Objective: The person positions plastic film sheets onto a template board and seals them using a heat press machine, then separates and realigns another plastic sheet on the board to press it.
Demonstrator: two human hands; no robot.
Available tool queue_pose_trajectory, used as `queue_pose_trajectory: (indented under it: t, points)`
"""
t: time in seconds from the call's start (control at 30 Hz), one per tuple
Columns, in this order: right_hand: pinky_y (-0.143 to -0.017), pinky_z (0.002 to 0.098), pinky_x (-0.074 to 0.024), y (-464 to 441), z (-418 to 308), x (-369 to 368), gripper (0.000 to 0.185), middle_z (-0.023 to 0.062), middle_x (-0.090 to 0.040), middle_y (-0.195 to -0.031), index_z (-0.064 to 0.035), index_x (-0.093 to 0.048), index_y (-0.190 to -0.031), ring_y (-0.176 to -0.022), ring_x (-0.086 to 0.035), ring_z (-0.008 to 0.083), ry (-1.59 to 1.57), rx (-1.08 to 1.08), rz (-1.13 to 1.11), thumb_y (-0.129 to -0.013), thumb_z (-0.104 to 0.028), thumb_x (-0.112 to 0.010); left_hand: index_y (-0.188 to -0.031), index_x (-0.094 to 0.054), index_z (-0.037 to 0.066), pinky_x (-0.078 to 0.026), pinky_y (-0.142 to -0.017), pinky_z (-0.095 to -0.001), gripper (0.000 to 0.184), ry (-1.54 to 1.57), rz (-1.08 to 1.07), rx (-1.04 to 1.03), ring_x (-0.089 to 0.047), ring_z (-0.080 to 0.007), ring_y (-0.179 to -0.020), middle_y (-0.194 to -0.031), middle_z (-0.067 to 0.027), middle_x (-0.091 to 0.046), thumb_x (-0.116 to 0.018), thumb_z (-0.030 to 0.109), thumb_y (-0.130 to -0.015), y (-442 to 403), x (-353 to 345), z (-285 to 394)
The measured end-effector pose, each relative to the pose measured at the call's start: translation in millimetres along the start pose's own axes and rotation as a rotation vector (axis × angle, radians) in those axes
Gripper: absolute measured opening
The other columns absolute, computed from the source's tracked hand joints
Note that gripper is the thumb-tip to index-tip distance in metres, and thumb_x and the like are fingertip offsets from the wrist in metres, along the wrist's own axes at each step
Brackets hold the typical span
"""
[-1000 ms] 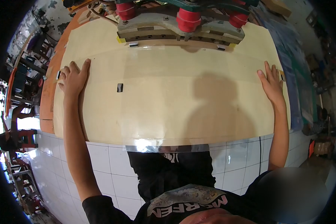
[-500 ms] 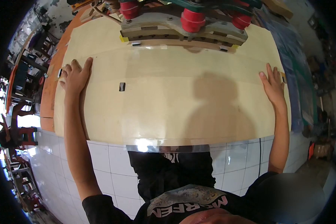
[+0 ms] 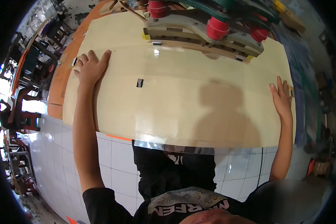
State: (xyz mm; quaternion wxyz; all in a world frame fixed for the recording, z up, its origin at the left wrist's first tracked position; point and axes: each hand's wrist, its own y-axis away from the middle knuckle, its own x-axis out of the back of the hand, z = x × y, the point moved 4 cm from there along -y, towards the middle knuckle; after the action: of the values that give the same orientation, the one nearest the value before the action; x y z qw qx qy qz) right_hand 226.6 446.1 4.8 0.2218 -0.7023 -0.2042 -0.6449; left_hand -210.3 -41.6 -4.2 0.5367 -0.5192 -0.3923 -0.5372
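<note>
A large cream sheet (image 3: 168, 100) covers the table, with a clear plastic strip (image 3: 183, 148) over its near edge. My left hand (image 3: 91, 68) lies on the sheet's left side, fingers spread, beside a small dark clip (image 3: 74, 62). On the right side my right hand (image 3: 282, 98) rests flat, fingers apart, next to another dark piece (image 3: 292, 93). Neither hand holds anything. A small black piece (image 3: 139, 83) lies on the sheet, left of the middle. Two more dark pieces, one at the left (image 3: 157, 43) and one at the right (image 3: 239, 58), sit near the machine.
A machine's metal bar (image 3: 201, 36) with red cylinders (image 3: 217, 28) spans the sheet's far edge. Orange tabletop (image 3: 59, 89) shows at the left, bluish plastic (image 3: 300, 89) at the right. A person (image 3: 7, 112) is at the far left.
The view has turned, so the sheet, machine and both hands appear shifted right and slightly tilted. My hands keep their places on the sheet. An orange edge now shows below the sheet.
</note>
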Motion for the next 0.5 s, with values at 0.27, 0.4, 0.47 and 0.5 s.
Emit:
queue_pose_trajectory:
  t: [0.27, 0.4, 0.47, 0.5]
  points:
    - [-0.115, 0.0597, -0.0004, 1.4, -1.9, 1.5, 0.078, 0.0200, -0.013, -0.159, -0.0221, -0.022, -0.154, -0.148, -0.006, 0.0355, 0.001, 0.003, 0.005, -0.093, -0.069, -0.033, -0.145, -0.037, 0.005, -0.008, -0.111, -0.0666, 0.094, -0.022, 0.010, -0.010, -0.013, -0.0424, -0.146, -0.154, -0.0268, -0.024, -0.042, 0.075, -0.084, -2.1, -3.4, -2.0]
    - [-0.115, 0.0596, -0.0002, 1.4, -1.3, 1.6, 0.078, 0.0197, -0.013, -0.159, -0.0217, -0.022, -0.154, -0.149, -0.006, 0.0353, 0.007, -0.002, 0.002, -0.093, -0.068, -0.033, -0.145, -0.037, 0.004, -0.008, -0.111, -0.0663, 0.093, -0.018, 0.013, -0.008, -0.013, -0.0419, -0.146, -0.153, -0.0269, -0.024, -0.042, 0.075, -0.084, -0.9, -2.4, -0.8]
    - [-0.115, 0.0596, -0.0001, 1.2, -1.3, 1.5, 0.078, 0.0196, -0.013, -0.159, -0.0217, -0.022, -0.154, -0.149, -0.006, 0.0352, 0.009, 0.001, 0.001, -0.093, -0.068, -0.033, -0.145, -0.037, 0.004, -0.008, -0.111, -0.0659, 0.093, 0.001, 0.010, -0.011, -0.013, -0.0415, -0.146, -0.154, -0.0267, -0.024, -0.042, 0.074, -0.084, 1.2, -0.5, 0.0]
    - [-0.115, 0.0596, -0.0002, 1.2, -1.4, 1.6, 0.078, 0.0198, -0.013, -0.159, -0.0217, -0.022, -0.154, -0.149, -0.006, 0.0353, 0.007, 0.002, 0.001, -0.093, -0.068, -0.033, -0.145, -0.037, 0.004, -0.008, -0.111, -0.0659, 0.093, 0.001, 0.009, -0.010, -0.013, -0.0415, -0.146, -0.154, -0.0267, -0.024, -0.042, 0.074, -0.084, 1.7, 0.0, 0.3]
